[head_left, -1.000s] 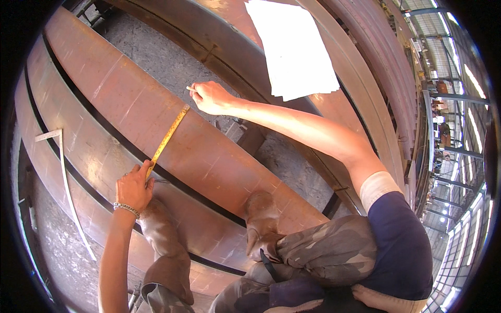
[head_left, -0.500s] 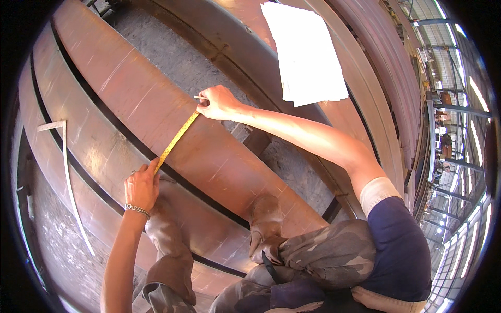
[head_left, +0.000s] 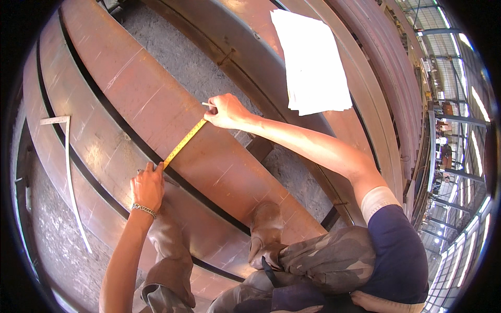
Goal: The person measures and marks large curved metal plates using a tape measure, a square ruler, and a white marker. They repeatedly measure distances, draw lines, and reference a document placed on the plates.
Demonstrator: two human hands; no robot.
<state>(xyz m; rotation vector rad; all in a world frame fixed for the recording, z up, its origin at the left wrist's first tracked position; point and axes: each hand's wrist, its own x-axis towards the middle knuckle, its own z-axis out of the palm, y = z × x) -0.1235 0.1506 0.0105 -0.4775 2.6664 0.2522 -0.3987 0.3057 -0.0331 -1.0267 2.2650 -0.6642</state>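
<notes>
A yellow tape measure [head_left: 185,142] lies stretched across a reddish-brown steel plate [head_left: 148,99], from one long edge to the other. My left hand [head_left: 147,187], with a chain bracelet at its wrist, is closed on the tape's near end beside the dark gap between plates. At the plate's far edge my right hand [head_left: 225,111] pinches the tape's other end. A short pale stick [head_left: 208,105], perhaps chalk, pokes out from the same right fingers. Thin pale lines mark the plate's surface.
A metal carpenter's square [head_left: 68,156] lies across the plates at the left. White paper sheets [head_left: 313,65] rest on steel at the upper right. My boots [head_left: 265,229] stand on the plates. Dark gaps run between the plates, and grey concrete floor [head_left: 182,57] shows beyond the measured one.
The whole scene has shifted slightly right and down in view. Both hands keep hold of the tape, which stays stretched across the same plate.
</notes>
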